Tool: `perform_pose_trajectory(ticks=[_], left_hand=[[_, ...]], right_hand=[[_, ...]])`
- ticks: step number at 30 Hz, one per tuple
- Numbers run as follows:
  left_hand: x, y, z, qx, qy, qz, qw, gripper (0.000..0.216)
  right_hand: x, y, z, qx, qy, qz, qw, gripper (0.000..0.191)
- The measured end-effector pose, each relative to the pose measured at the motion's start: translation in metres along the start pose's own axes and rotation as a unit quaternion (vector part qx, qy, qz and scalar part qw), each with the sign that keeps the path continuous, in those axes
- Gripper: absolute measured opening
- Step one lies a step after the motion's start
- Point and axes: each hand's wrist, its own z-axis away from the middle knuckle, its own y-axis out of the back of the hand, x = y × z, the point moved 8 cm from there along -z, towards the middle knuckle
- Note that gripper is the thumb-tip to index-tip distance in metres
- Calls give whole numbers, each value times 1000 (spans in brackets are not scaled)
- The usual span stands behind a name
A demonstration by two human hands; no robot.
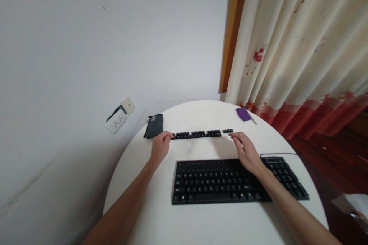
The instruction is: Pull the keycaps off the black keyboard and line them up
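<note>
Fingers curled in, your left hand [161, 142] sits right at the left end of the row [198, 134], its tips seeming to touch the last key; whether it pinches anything, you can't tell from this angle. Across to your right hand [245, 148], and it's loosely open, thumb a little apart from the fingers, nothing visible in the grip, fingertips just beside the trio [228, 131] of loose keys. So there's your work, running between both hands on the table [198, 111]: black keys off in a line beyond the keyboard [211, 183], set in little groups, the trio just clear of the right end. Lining up looks well along, maybe close to done; what seems left is small straightening at either end. Nearer to you lies the keyboard, apart from the row, its lower rows looking full and its top strip too blurred to count any bare slots. Your right forearm hides part of it. Farther out, a dark pouch [155, 125] by the left hand, and a purple cloth [243, 114] over at the far right.
</note>
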Motion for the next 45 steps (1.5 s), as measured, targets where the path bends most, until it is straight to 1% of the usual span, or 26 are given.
perform_pose_trajectory(ticks=[3,5,7,10,14,17,19,21,23,25,30,36,38,40,43,45], left_hand=[[5,-6,2,-18,-20,10,1000,25],[8,-10,2,-33,-41,14,999,26],[10,-13,2,-49,-61,15,997,27],[12,-17,2,-64,-88,10,994,28],[14,-18,1,-73,-103,0,992,28],[16,-20,1,-82,-109,-8,991,28],[18,-22,2,-88,-113,-13,990,28],[19,-25,3,-91,-117,-16,989,28],[20,-27,4,-93,-122,-15,988,28],[20,-30,5,-97,-127,-11,987,28],[21,-34,7,-106,-134,-13,985,28],[20,-31,6,-100,-133,-11,986,28],[20,-31,6,-101,-131,-11,986,28],[20,-32,6,-104,-130,-11,986,28],[21,-32,7,-106,-133,-11,985,29],[22,-33,7,-105,-135,-8,985,29]], right_hand=[[7,25,-3,71,-44,-4,997,38],[19,38,-3,98,-92,-2,991,40],[29,51,-4,121,-125,-4,985,41],[39,68,-7,147,-134,-26,980,35],[45,90,-6,150,-131,-64,978,27],[45,105,5,130,-135,-31,982,26],[44,109,16,93,-131,7,987,25],[41,106,26,34,-118,34,992,25],[36,98,35,-22,-103,35,994,25],[31,89,41,-61,-92,25,994,25],[24,72,44,-130,-85,16,988,23],[18,65,41,-195,-75,11,978,21],[16,62,42,-208,-73,12,975,22],[17,60,42,-208,-68,14,976,23],[26,58,42,-190,-69,40,979,27],[35,58,42,-167,-84,62,980,30]])
